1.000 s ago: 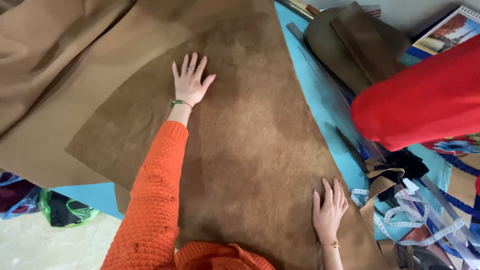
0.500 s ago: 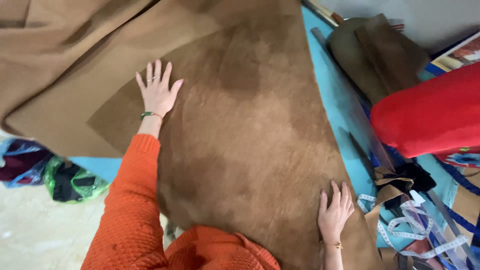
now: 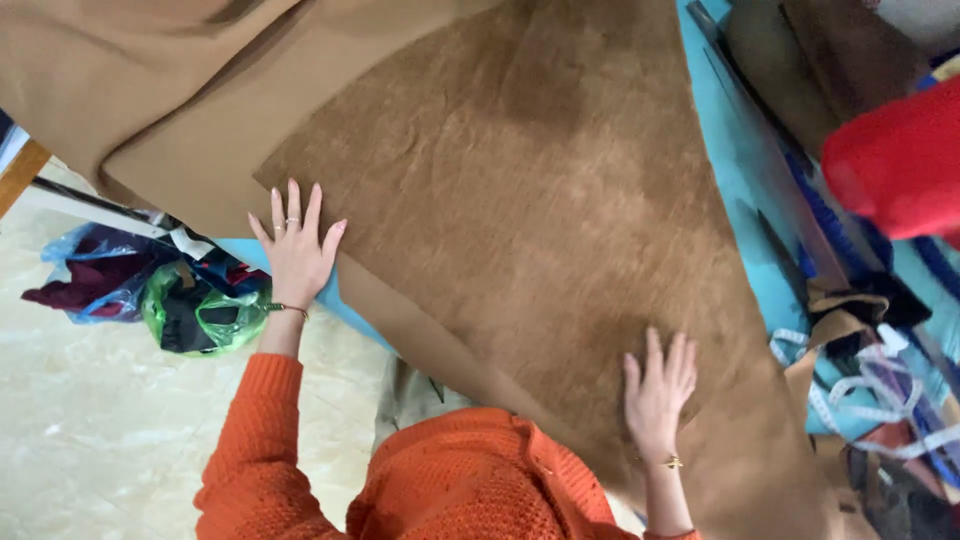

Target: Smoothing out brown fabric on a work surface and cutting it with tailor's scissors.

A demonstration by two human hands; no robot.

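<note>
Both palms are down flat on the big brown suede hide (image 3: 540, 230), and that looks like a smoothing, pinning hold, keeping the soft sheet spread and flat rather than gripping it. The left hand (image 3: 296, 255) sits at the hide's left corner, fingers fanned apart and pointing up the sheet, the corner lying right under the fingertips with the heel of the hand over the turquoise table (image 3: 745, 170) edge. The right hand (image 3: 657, 395) presses nearer the body, fingers slightly spread, wholly on the suede, which runs out past them on every side. Nothing is pinched or clamped by either hand. Under the hide lies smoother tan leather (image 3: 120, 80), draping off the far left. To the right, a white measuring tape (image 3: 870, 385) curls among scraps beside something red (image 3: 895, 165). Below the table, a green plastic bag (image 3: 200, 310) rests on the floor.
</note>
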